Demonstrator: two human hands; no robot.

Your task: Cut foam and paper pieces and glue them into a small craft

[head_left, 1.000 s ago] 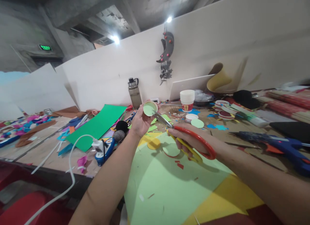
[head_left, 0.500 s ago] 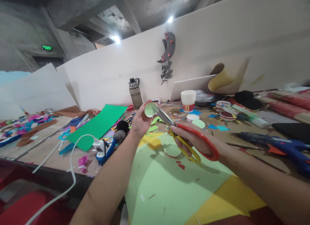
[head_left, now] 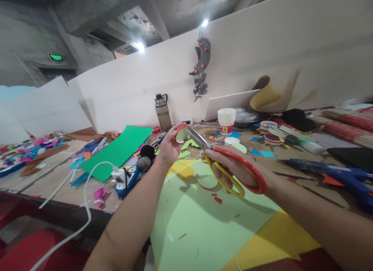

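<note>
The left hand [head_left: 169, 148] grips a green disc [head_left: 182, 136] with red along its upper edge, raised above the table [head_left: 70, 193]. The right hand [head_left: 229, 168] is closed around scissors [head_left: 233, 153]; their blades [head_left: 197, 137] lie at the disc's edge, contact unclear. Red scraps [head_left: 218, 200] lie on the green paper [head_left: 215, 232] below.

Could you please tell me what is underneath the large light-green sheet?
Under the light-green sheet, a yellow sheet shows past its right edge, and something dark red shows beyond the yellow. Whatever else lies beneath is covered and cannot be seen.
</note>
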